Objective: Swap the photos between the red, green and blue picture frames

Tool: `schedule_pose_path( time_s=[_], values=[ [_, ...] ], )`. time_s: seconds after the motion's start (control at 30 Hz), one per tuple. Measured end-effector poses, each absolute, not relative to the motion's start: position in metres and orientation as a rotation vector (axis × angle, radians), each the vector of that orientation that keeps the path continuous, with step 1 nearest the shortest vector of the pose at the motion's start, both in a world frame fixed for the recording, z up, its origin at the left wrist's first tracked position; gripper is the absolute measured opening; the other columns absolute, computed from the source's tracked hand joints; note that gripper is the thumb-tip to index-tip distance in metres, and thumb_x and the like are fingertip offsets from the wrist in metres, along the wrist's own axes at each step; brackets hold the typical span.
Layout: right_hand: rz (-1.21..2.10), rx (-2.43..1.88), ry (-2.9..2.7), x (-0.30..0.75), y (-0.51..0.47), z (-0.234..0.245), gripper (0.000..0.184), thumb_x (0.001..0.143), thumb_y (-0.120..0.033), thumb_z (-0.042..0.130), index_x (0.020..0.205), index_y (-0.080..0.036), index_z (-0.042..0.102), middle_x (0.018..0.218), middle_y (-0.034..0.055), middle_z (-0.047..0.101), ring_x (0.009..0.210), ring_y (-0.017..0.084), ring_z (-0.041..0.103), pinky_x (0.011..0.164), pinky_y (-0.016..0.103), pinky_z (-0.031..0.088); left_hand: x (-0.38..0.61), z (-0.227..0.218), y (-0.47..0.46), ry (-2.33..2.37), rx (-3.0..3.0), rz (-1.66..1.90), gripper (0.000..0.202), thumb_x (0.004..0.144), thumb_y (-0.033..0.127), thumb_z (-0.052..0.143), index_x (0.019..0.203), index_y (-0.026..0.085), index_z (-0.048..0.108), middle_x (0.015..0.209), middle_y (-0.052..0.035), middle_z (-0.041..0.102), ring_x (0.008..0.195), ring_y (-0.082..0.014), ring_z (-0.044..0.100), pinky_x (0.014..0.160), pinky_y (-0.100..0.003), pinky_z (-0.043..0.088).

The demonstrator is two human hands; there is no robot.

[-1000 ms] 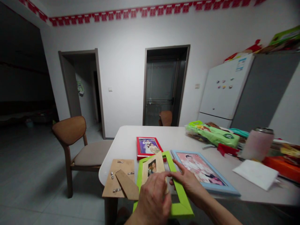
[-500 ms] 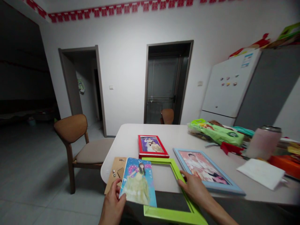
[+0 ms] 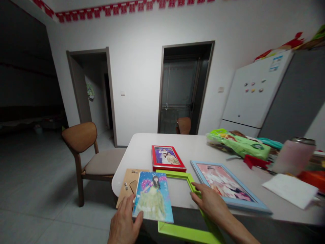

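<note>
My left hand lies with its fingers and thumb apart at the lower left corner of a photo print of a person in a pale green dress. Under the photo's left side is a brown backing board with metal clips. My right hand grips the right side of a lime-green picture frame, which has an empty opening. The frame's near part juts past the table edge, and the photo covers part of its left side. A blue-framed picture lies right of that hand.
A red-framed picture lies farther back on the white table. To the right are a green packet, a pink jar and white paper. A wooden chair stands at the left.
My left hand has loosened from the photo, and its fingers have spread at the corner. The right hand stays on the green frame, with its index finger straighter. The view has shifted slightly.
</note>
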State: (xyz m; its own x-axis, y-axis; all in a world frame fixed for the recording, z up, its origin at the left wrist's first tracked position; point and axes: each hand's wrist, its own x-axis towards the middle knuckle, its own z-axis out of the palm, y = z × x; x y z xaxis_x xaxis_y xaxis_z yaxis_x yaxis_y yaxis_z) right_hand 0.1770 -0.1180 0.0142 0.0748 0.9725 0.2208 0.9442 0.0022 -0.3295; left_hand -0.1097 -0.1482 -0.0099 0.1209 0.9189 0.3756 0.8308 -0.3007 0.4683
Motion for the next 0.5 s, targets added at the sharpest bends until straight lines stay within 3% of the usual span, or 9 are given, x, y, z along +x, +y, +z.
schedule_pose_path(
  time_s=[0.17,0.33,0.5],
  values=[
    [0.42,-1.728,-1.785,0.138,-0.105,0.019,0.042,0.069,-0.032,0.043,0.102,-0.01,0.056,0.081,0.0095,0.064,0.071,0.018,0.058,0.067,0.027,0.041,-0.097,-0.012,-0.145,1.494,2.544,0.861,0.051,0.067,0.02,0.045,0.117,0.012,0.04,0.121,-0.013,0.043,0.112,-0.0239,0.038,0.093,-0.04,0.034],
    [1.125,-1.584,-1.436,0.098,-0.09,0.01,0.042,0.063,-0.022,0.043,0.102,-0.011,0.053,0.049,-0.0022,0.054,0.037,0.01,0.046,0.038,0.021,0.035,-0.084,-0.013,-0.142,1.364,2.641,0.702,0.064,0.057,0.011,0.045,0.121,0.014,0.037,0.129,-0.0107,0.034,0.118,-0.0254,0.029,0.096,-0.044,0.029],
    [1.386,-1.21,-1.102,0.075,-0.092,0.036,0.029,0.058,-0.016,0.048,0.085,-0.013,0.057,0.045,-0.0065,0.048,0.04,0.006,0.043,0.04,0.017,0.034,-0.077,-0.011,-0.131,1.332,2.631,0.791,0.068,0.052,0.005,0.042,0.12,0.011,0.038,0.128,-0.0128,0.035,0.118,-0.0256,0.03,0.096,-0.043,0.029]
  ],
)
